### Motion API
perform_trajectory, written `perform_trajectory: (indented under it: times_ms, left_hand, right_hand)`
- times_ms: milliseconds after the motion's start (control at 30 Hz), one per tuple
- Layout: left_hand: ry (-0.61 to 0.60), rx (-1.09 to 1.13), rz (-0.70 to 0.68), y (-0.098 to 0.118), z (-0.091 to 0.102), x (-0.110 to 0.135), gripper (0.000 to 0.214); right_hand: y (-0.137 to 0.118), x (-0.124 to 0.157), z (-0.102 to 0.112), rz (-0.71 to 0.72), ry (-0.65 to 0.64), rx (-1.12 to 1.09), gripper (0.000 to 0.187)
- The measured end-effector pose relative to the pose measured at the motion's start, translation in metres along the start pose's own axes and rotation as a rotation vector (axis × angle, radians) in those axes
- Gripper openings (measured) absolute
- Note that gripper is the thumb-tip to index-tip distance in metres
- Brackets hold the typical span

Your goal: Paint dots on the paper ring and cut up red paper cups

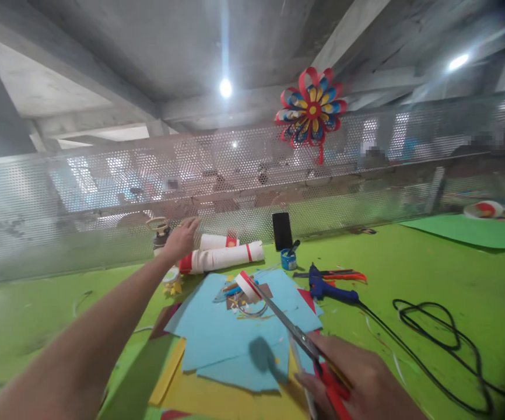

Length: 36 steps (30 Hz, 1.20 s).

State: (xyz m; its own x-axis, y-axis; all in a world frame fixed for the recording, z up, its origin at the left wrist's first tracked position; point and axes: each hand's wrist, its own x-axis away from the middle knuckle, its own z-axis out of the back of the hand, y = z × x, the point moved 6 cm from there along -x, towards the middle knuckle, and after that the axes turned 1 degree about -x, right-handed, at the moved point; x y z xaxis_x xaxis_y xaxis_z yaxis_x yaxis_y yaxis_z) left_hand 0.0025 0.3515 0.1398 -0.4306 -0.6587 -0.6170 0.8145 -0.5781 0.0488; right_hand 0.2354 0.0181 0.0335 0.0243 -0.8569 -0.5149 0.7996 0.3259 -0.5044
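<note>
My right hand (357,373) is closed round scissors (296,335) with red handles, held over the pile of paper. Their long blades point up and left, with the tips at a small white paper ring (250,287) edged in red; whether they grip it I cannot tell. Stretched out at the far left, my left hand (183,238) is beside a bottle (160,233) with a pale loop on top. Its fingers extend behind the white paper tubes (228,256) with red bands, and it appears to hold nothing. Light blue paper sheets (235,356) lie beneath the scissors.
A blue glue gun (331,290) with a long black cord (445,344) lies right, near orange-handled tools (353,275). Behind stand a blue paint pot (288,259) and a dark phone (282,231). A perforated metal screen (217,169) carries a paper flower (314,109). Green card (475,230) lies far right.
</note>
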Motion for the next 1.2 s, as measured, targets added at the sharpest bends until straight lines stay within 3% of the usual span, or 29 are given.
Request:
perform_trajectory:
  times_ms: [167, 300, 467, 567, 733, 967, 1200]
  left_hand:
    - [0.042, 0.149, 0.241, -0.001, 0.035, 0.035, 0.037]
    - [-0.07, 0.393, 0.447, 0.011, 0.03, 0.091, 0.034]
    - [-0.227, 0.912, 0.614, 0.062, 0.015, 0.168, 0.029]
    - [-0.274, 1.237, 0.671, 0.098, 0.013, 0.194, 0.039]
    - [-0.263, 1.575, 0.727, 0.131, 0.018, 0.204, 0.051]
    - [-0.225, 1.797, 0.729, 0.142, 0.026, 0.203, 0.044]
    - [-0.197, 1.91, 0.803, 0.149, 0.033, 0.214, 0.044]
  right_hand:
    - [-0.003, -0.003, 0.002, -0.093, -0.046, -0.089, 0.02]
    - [-0.007, -0.005, 0.001, -0.101, -0.062, -0.138, 0.024]
    - [-0.006, -0.005, -0.007, -0.094, -0.088, -0.15, 0.03]
    - [-0.007, -0.003, -0.012, -0.071, -0.111, -0.127, 0.03]
    - [-0.016, 0.001, -0.014, 0.008, -0.131, -0.022, 0.029]
    - [-0.022, 0.002, -0.011, 0.102, -0.133, 0.167, 0.035]
    - [-0.019, 0.007, -0.023, 0.194, -0.136, 0.194, 0.039]
